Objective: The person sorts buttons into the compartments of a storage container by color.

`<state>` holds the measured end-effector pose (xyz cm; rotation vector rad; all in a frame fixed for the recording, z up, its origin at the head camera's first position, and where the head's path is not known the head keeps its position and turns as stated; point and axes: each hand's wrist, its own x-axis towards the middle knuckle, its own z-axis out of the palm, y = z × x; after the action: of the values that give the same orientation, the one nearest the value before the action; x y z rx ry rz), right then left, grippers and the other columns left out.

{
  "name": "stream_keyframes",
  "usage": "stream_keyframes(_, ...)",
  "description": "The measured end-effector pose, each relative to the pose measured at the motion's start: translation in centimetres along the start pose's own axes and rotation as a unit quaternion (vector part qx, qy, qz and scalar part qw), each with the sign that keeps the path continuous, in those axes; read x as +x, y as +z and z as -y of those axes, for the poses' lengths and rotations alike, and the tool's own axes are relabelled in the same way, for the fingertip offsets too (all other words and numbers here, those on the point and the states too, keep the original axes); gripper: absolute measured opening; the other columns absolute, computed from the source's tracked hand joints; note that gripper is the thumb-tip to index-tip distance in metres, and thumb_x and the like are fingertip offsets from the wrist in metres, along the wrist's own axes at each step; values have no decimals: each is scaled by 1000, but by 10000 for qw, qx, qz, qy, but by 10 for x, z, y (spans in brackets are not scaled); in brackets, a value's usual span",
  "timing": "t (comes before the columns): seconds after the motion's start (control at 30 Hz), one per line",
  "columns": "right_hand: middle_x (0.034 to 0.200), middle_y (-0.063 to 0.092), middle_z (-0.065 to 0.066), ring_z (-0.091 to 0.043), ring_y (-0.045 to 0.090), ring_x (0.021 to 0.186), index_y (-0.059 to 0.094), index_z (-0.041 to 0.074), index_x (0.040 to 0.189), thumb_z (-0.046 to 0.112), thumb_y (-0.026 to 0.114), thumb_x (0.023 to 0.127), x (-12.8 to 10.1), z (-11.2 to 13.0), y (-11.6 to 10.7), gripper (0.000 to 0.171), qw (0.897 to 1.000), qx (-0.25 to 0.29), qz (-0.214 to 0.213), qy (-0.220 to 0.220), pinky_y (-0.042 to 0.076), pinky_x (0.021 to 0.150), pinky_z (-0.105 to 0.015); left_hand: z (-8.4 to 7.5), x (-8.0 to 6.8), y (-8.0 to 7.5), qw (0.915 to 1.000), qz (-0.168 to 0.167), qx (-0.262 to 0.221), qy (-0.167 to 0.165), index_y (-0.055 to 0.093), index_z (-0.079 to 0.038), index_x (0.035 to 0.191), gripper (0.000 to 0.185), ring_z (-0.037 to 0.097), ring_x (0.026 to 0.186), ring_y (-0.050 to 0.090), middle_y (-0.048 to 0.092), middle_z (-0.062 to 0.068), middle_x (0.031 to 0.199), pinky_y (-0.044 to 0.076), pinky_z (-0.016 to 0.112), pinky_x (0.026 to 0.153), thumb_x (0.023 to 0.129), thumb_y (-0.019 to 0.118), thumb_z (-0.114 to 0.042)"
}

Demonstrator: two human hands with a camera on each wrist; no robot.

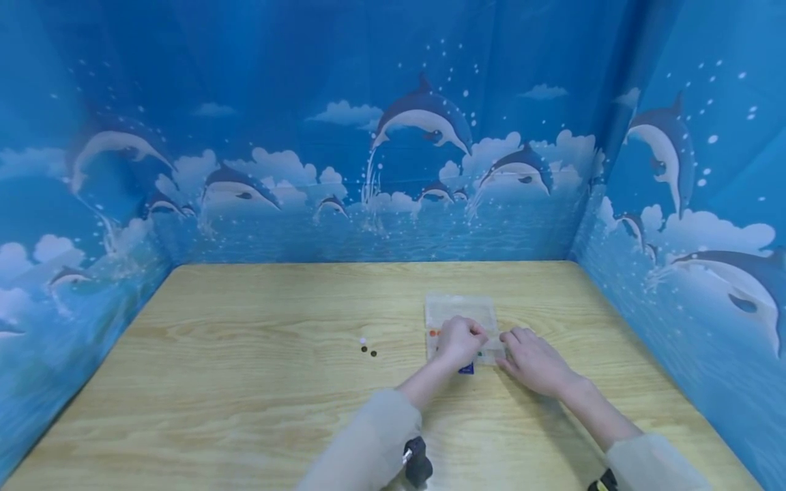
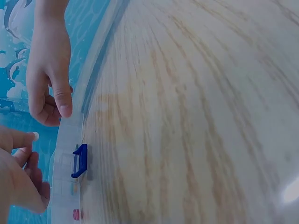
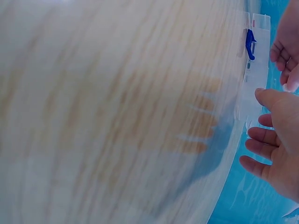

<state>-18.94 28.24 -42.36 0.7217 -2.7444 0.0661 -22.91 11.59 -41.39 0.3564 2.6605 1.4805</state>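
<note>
A clear plastic compartment box (image 1: 459, 310) lies flat on the wooden table (image 1: 245, 382), with a blue latch (image 1: 467, 369) at its near edge. My left hand (image 1: 474, 339) rests on the box's near part with its fingers loosely curled, and nothing shows inside them. My right hand (image 1: 510, 339) lies at the box's near right corner with relaxed fingers, the thumb touching the edge. In the left wrist view the blue latch (image 2: 80, 161) sits between the left hand (image 2: 23, 182) and the right hand (image 2: 51, 88). The right wrist view shows the right hand (image 3: 275, 140) beside the box (image 3: 254, 70).
A few small beads (image 1: 368, 350) lie loose on the table to the left of the box. Blue dolphin-print walls (image 1: 393, 150) close in the table at the back and on both sides.
</note>
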Motion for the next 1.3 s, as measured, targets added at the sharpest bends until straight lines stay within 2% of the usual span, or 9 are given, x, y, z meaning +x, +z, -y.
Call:
stream_keyframes(0.07,95,56,-13,-29,55,88,56,-4,102,20,70,81,0,0,0,35,10000,12,-1,-23,49,67,-41,-2,0,3,9996,-141,226,17,71,-16,76,4,15,84,49,58,-6,82,38,32,78,79,69,-14)
stream_keyframes(0.2,95,56,-13,-29,56,87,57,-5,102,19,70,81,-1,-1,0,35,9999,22,-42,-96,49,66,-40,-4,-1,7,9985,-258,472,-61,70,-19,75,5,18,92,43,53,-3,90,33,37,83,78,69,-16)
stream_keyframes(0.4,94,56,-14,-29,56,86,56,-5,103,18,70,82,-1,-1,0,34,9999,21,-71,-141,49,64,-39,-6,-1,14,9977,-300,576,-216,69,-22,71,7,18,92,42,52,-3,91,33,38,84,74,69,-15)
stream_keyframes(0.63,94,57,-14,-30,56,87,56,-5,102,18,69,81,-1,-3,2,34,9998,61,-99,-156,49,65,-40,-5,-4,19,9959,-301,846,-86,72,-22,75,13,18,89,44,54,-5,87,33,36,85,73,65,-12)
stream_keyframes(0.8,94,56,-14,-30,56,86,56,-5,102,18,69,81,-1,-3,1,34,9998,48,-83,-157,49,65,-39,-6,0,20,9971,-387,593,-267,73,-23,74,6,17,87,45,58,-7,86,34,35,84,77,69,-19)
stream_keyframes(0.97,94,56,-14,-29,56,87,56,-5,102,19,69,82,0,-2,1,34,9999,14,-17,-132,49,65,-38,-4,3,15,9987,-373,251,-221,74,-22,78,6,17,89,48,63,-6,88,37,35,83,80,69,-21)
stream_keyframes(1.07,94,56,-14,-29,55,87,56,-5,102,19,69,82,1,-1,-1,34,9999,18,10,-105,49,65,-39,-1,4,10,9994,-316,-95,-57,74,-18,80,6,17,93,53,65,-5,90,40,34,85,82,68,-19)
stream_keyframes(1.17,94,56,-14,-30,55,87,56,-5,103,20,69,82,1,-1,-2,35,10000,18,50,-52,49,67,-40,-1,3,2,9987,-167,-470,-43,72,-15,83,7,16,95,54,63,-4,93,42,33,85,84,66,-17)
stream_keyframes(1.3,95,56,-15,-30,55,88,56,-5,103,20,69,82,1,-1,-1,36,9999,5,126,28,49,70,-42,0,1,-9,9968,-40,-787,-92,70,-12,88,9,12,85,53,58,-3,92,45,28,75,87,63,-16)
